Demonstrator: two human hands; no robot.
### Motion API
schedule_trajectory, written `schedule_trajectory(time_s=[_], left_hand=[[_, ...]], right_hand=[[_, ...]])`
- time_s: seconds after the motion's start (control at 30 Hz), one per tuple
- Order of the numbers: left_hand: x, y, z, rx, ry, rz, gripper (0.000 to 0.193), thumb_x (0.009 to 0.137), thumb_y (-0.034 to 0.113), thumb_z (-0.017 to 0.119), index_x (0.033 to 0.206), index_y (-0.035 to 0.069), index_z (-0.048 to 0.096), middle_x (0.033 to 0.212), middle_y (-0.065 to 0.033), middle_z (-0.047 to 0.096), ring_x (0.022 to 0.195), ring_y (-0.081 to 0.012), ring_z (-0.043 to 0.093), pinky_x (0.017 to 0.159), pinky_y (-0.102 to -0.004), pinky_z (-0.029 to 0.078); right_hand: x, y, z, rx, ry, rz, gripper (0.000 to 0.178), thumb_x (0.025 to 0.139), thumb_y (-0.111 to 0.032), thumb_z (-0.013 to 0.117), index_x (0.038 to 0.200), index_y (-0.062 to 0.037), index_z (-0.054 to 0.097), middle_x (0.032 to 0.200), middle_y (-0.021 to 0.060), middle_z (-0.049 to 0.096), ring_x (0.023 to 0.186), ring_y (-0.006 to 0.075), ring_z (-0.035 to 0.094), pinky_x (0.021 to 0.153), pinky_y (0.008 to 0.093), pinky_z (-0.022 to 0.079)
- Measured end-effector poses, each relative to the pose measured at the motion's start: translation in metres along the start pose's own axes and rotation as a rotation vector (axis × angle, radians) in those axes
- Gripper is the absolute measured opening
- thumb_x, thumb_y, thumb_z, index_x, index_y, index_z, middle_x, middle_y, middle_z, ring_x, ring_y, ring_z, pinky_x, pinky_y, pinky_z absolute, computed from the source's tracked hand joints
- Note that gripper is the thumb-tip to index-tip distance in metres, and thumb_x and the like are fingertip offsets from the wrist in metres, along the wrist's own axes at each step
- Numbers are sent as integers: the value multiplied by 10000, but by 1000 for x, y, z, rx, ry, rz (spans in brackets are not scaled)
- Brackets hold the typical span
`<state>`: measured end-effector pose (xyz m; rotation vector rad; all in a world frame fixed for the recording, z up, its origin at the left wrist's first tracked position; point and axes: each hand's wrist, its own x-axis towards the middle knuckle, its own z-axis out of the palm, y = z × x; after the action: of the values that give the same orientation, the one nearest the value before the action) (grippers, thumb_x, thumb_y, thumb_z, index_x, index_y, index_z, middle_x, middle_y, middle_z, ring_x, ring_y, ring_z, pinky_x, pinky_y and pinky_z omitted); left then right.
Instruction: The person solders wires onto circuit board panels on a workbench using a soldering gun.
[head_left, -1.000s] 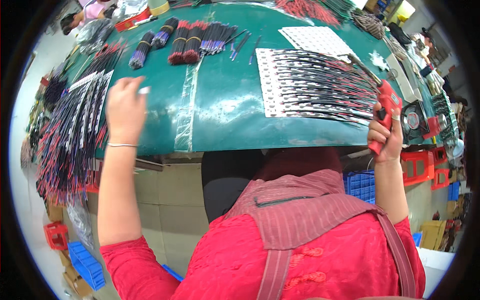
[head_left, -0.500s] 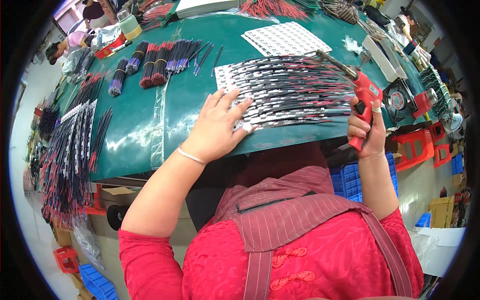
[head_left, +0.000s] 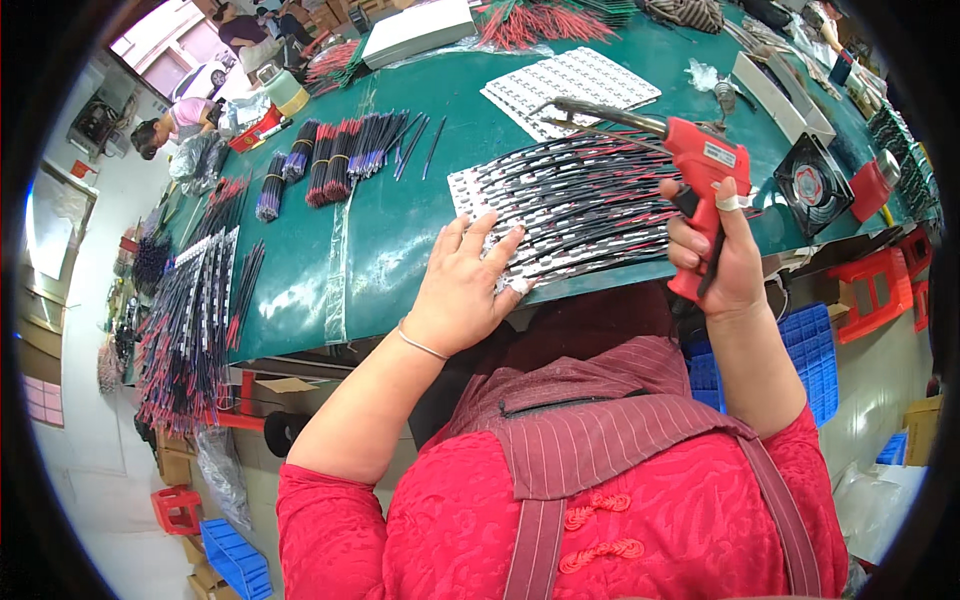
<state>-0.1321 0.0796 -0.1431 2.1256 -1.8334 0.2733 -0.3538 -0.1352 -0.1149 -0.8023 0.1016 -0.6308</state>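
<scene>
On the green table lies a white patterned sheet (head_left: 468, 190), with rows of thin black and red wires (head_left: 590, 205) across it. My left hand (head_left: 462, 285) rests on the sheet's near left part, fingers spread, white wrapping on the thumb. In my right hand (head_left: 738, 262) is a red pistol-shaped soldering gun (head_left: 708, 155), gripped by its handle. Its metal barrel and thin bent tip point left, above the far side of the wires. White tape wraps one right finger.
Further back lies a stack of white patterned sheets (head_left: 575, 85). Wire bundles (head_left: 325, 165) lie to the left, and a second wire-covered sheet (head_left: 190, 300) overhangs the left edge. A black fan (head_left: 808, 185) stands at the right. Below are a blue crate (head_left: 808, 350) and a red stool (head_left: 872, 290).
My right hand has drawn the soldering gun slightly back, and its tip now shows raised above the wires. My left hand stays on the sheet. The whole view has shifted a little.
</scene>
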Motion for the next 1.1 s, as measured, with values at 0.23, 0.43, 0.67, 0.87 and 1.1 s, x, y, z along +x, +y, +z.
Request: schedule_trajectory(time_s=[0.23, 0.43, 0.67, 0.87, 1.1], left_hand=[[1, 7, -6, -22, -92, -22, 610, 821, 315, 716, 1372, 121, 540, 1421, -213, 419, 1294, -463, 380, 1095, -517, 339], [12, 3, -5, -72, -92, -7, 659, 792, 333, 736, 1380, 114, 534, 1420, -232, 418, 1276, -491, 382, 1093, -537, 334], [31, -29, -16, -291, -51, -47, 531, 810, 188, 724, 1291, 23, 571, 1269, -209, 554, 1163, -415, 519, 1009, -464, 424], [90, -103, -12, 52, 251, -182, 308, 775, 35, 694, 1065, 7, 594, 1080, -182, 591, 992, -381, 578, 857, -440, 480], [133, -158, 34, 494, 160, -270, 190, 732, 74, 642, 921, 61, 635, 1010, -125, 602, 944, -329, 583, 745, -444, 487]], right_hand=[[27, 22, 12, -190, 137, -33, 478, 1034, -394, 491, 1346, -32, 503, 1163, 138, 659, 889, 142, 633, 782, 297, 559], [41, 38, 8, -194, 169, -16, 447, 1037, -362, 490, 1323, -21, 526, 1159, 138, 662, 1008, 194, 639, 851, 339, 547], [48, 44, -11, -160, 205, 40, 566, 1011, -439, 515, 1361, 4, 483, 1207, 164, 628, 1034, 240, 625, 900, 403, 530], [40, 44, -12, -169, 219, 27, 609, 1003, -487, 499, 1337, 22, 488, 1161, 144, 623, 1012, 228, 607, 881, 405, 519], [40, 39, -2, -135, 284, 57, 573, 983, -491, 542, 1317, -28, 489, 1114, 107, 621, 961, 189, 618, 872, 398, 542]])
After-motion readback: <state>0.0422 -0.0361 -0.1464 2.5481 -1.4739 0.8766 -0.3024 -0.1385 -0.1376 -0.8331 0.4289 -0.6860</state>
